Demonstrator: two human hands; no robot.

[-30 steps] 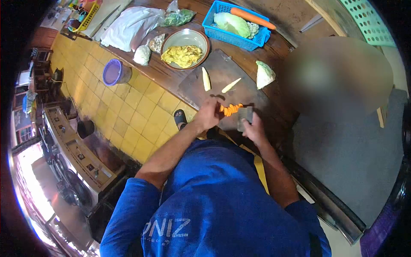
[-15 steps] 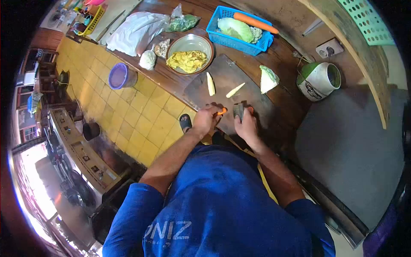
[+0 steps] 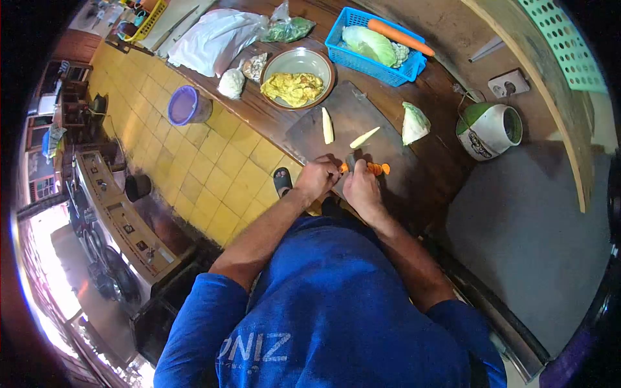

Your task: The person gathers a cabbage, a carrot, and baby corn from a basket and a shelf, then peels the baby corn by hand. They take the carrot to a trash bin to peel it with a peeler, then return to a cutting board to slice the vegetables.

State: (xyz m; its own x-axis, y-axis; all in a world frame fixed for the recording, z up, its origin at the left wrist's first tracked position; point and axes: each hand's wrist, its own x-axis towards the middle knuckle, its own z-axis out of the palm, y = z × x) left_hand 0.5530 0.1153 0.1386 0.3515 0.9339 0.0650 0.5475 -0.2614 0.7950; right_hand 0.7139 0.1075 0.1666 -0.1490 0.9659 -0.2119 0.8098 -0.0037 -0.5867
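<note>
My left hand (image 3: 318,178) is closed on a piece of carrot (image 3: 343,167) at the near edge of a dark cutting board (image 3: 352,100). Close beside it, my right hand (image 3: 362,189) grips a knife (image 3: 351,160), its blade against the carrot and its handle hidden in my fingers. Orange carrot slices (image 3: 378,169) lie on the board just right of the blade. Two pale pieces that look like baby corn, one upright in view (image 3: 328,126) and one slanted (image 3: 365,137), rest farther up the board. A cabbage wedge (image 3: 414,124) sits at the board's right side.
Behind the board stands a bowl (image 3: 331,71) with yellow food. A blue basket (image 3: 336,53) holds a whole carrot (image 3: 401,37) and cabbage. White plastic bag (image 3: 217,39), cauliflower (image 3: 231,84) and bagged greens (image 3: 289,30) lie at the back left. A white-green container (image 3: 486,132) is at right.
The knife has come left against the carrot in my left hand, and carrot slices now show right of the blade. The whole view has shifted slightly.
</note>
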